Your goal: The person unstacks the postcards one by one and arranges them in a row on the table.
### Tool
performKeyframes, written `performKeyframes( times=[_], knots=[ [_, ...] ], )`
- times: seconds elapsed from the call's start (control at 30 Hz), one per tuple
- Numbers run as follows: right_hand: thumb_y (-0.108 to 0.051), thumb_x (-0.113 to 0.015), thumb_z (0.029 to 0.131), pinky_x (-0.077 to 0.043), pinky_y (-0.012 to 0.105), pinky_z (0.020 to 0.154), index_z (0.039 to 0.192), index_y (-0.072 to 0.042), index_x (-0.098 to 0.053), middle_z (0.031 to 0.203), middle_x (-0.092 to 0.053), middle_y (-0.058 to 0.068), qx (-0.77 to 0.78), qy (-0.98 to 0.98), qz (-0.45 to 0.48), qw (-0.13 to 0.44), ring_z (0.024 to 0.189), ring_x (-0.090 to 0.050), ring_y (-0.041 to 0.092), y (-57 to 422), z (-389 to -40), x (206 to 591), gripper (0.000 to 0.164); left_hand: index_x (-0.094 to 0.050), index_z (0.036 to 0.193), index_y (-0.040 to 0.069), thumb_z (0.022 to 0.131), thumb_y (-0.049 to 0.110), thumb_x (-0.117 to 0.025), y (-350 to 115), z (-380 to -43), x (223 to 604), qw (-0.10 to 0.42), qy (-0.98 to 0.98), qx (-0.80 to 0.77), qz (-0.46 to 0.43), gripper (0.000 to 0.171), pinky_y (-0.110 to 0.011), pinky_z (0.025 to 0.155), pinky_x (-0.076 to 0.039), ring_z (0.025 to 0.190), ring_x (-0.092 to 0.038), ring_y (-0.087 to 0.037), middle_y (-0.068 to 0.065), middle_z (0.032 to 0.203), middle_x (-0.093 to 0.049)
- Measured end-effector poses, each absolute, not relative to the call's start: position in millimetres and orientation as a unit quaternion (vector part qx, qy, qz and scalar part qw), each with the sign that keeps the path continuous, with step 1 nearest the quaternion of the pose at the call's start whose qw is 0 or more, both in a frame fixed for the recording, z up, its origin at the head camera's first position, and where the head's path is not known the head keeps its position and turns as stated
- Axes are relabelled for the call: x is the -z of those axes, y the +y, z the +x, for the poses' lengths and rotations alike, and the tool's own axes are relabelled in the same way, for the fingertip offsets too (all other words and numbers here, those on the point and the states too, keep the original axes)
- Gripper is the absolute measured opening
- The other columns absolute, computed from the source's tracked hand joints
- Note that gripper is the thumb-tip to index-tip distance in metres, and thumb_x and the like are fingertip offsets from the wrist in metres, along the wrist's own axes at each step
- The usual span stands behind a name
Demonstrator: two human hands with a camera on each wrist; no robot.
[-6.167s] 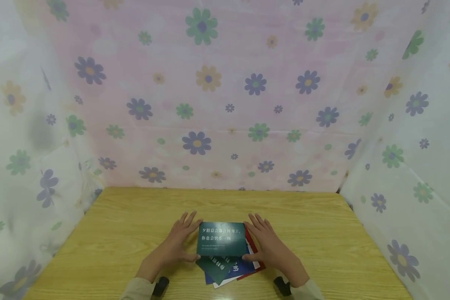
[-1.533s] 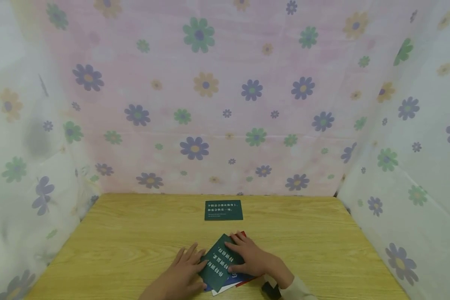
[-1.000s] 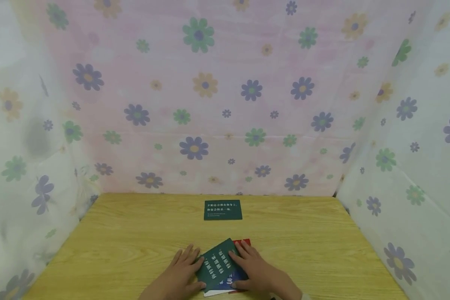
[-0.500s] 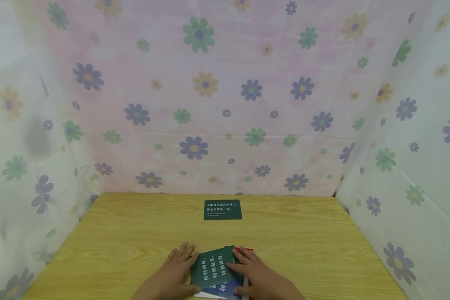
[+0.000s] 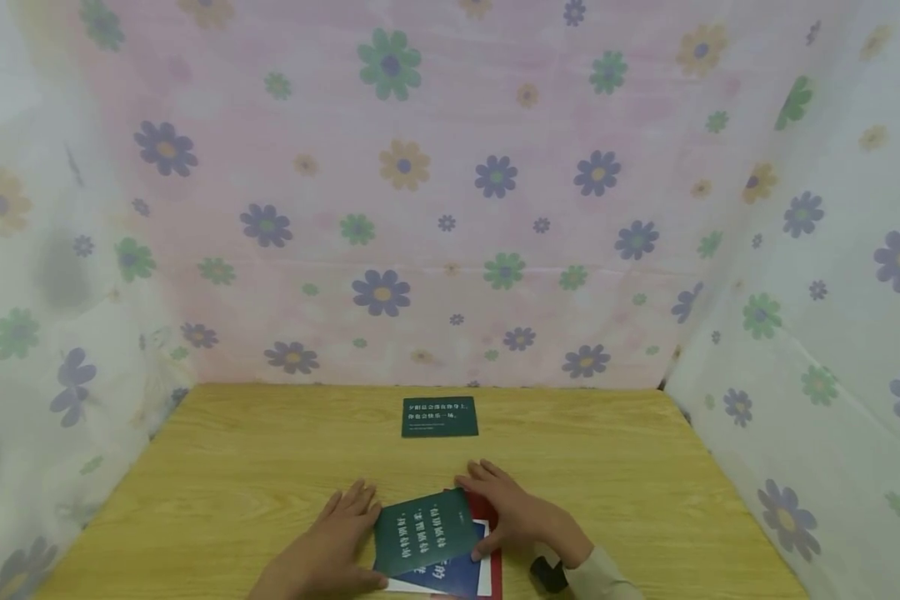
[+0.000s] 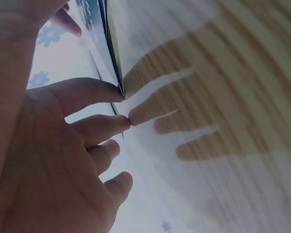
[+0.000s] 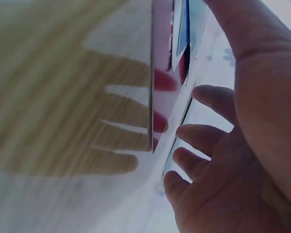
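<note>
Left hand (image 5: 326, 542) and right hand (image 5: 527, 515), fingers extended, flanked the fanned card stack (image 5: 425, 535), short of the table (image 5: 270, 454)'s far edge. Judged: uneven pressing risked skewing it.

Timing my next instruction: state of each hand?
Left hand: open, at the left edge of the nearer rectangular dark-green paper card.
Right hand: open, by its right edge.
</note>
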State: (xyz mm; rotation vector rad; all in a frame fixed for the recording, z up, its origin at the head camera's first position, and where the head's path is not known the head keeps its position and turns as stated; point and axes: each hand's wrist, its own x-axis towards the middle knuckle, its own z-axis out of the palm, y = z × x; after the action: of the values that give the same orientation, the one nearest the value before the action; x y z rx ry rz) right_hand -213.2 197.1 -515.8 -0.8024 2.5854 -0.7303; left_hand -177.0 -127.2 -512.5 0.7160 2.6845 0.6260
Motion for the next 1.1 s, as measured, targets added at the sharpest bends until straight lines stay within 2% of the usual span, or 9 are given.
performKeyframes(
  times=[0.17, 0.4, 0.6, 0.83, 1.1],
  knots=[
    [-0.042, -0.089, 0.076, -0.024, 0.066, 0.121, 0.156, -0.018, -0.042, 0.169, -0.019, 0.016, 0.258, 0.902, -0.291, 0.189, 0.156, -0.011, 0.041, 194.5, -220.2, 514.7, 0.096, -0.047, 0.149, -0.003, 0.073, 0.063, -0.08, -125.1, -176.5, 512.5, 0.149, 0.932, -0.223, 0.242, 0.106, -0.066, 0.123, -0.013, 0.155, -0.016, -0.044, -0.022, 0.164, -0.03],
    [-0.039, -0.089, 0.077, -0.025, 0.071, 0.118, 0.152, -0.025, -0.048, 0.167, -0.024, 0.019, 0.268, 0.894, -0.307, 0.187, 0.155, -0.012, 0.045, 192.6, -219.6, 514.6, 0.086, -0.047, 0.148, -0.005, 0.075, 0.062, -0.08, -125.6, -174.1, 509.0, 0.143, 0.934, -0.215, 0.249, 0.104, -0.067, 0.122, -0.016, 0.154, -0.018, -0.045, -0.024, 0.162, -0.032],
    [-0.044, -0.091, 0.073, -0.024, 0.068, 0.12, 0.151, -0.023, -0.048, 0.168, -0.025, 0.014, 0.257, 0.91, -0.272, 0.179, 0.156, -0.012, 0.04, 193.1, -218.0, 512.8, 0.091, -0.046, 0.149, -0.004, 0.076, 0.062, -0.079, -125.7, -173.6, 509.3, 0.142, 0.934, -0.213, 0.251, 0.104, -0.066, 0.122, -0.017, 0.154, -0.018, -0.045, -0.023, 0.163, -0.031],
    [-0.045, -0.092, 0.072, -0.021, 0.067, 0.121, 0.15, -0.027, -0.05, 0.167, -0.028, 0.012, 0.245, 0.912, -0.284, 0.166, 0.157, -0.011, 0.038, 194.8, -220.7, 511.0, 0.09, -0.047, 0.149, -0.003, 0.075, 0.059, -0.082, -125.1, -175.7, 511.9, 0.14, 0.937, -0.21, 0.242, 0.103, -0.065, 0.123, -0.017, 0.154, -0.019, -0.045, -0.023, 0.163, -0.032],
    [-0.045, -0.094, 0.069, -0.019, 0.064, 0.123, 0.148, -0.018, -0.053, 0.165, -0.031, 0.013, 0.219, 0.917, -0.294, 0.157, 0.157, -0.013, 0.037, 191.4, -220.0, 507.3, 0.093, -0.044, 0.151, -0.003, 0.078, 0.058, -0.08, -128.5, -176.3, 513.7, 0.159, 0.933, -0.222, 0.235, 0.101, -0.066, 0.122, -0.017, 0.153, -0.019, -0.047, -0.023, 0.164, -0.03]
  ],
)
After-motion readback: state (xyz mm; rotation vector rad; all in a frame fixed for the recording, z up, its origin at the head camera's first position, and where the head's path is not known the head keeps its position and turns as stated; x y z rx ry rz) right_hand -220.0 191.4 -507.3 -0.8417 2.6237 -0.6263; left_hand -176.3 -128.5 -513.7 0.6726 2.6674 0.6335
